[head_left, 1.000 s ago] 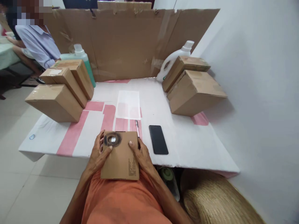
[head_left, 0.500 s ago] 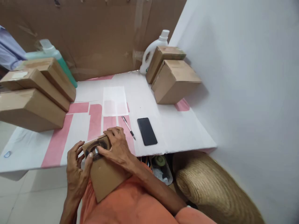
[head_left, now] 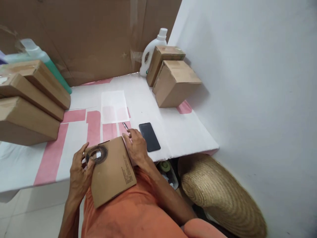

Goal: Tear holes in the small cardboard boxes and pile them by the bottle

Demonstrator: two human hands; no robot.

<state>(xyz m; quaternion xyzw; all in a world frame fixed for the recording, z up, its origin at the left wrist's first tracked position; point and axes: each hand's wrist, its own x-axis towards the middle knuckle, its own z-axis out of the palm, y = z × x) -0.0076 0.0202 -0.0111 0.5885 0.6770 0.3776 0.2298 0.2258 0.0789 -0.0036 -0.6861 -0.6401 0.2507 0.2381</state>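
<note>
A flat brown cardboard box [head_left: 111,177] leans on my lap against the table's front edge, with printed lines near its right side. Near its top left is a dark ring-shaped mark or piece [head_left: 103,153] with a pale centre; which of the two I cannot tell. My left hand [head_left: 80,172] grips the box's left edge, thumb on the front beside the ring. Off the box's right side, my right hand [head_left: 136,145] lies over a pen [head_left: 125,125] on the table, fingers apart. Its lower part is hidden under the hand. Just right of the fingers lies a black phone [head_left: 150,137].
A thin white sheet [head_left: 114,102] lies on the white-and-pink table cover [head_left: 188,132]. Several cardboard boxes [head_left: 32,115] and a green bottle [head_left: 55,74] stand left. Two more boxes [head_left: 179,82] and a white jug [head_left: 151,49] stand right. A woven straw item [head_left: 218,195] sits below the table.
My right hand has left the ring on the box and moved right to the pen. The box's printed right side now shows. The view has shifted slightly right.
</note>
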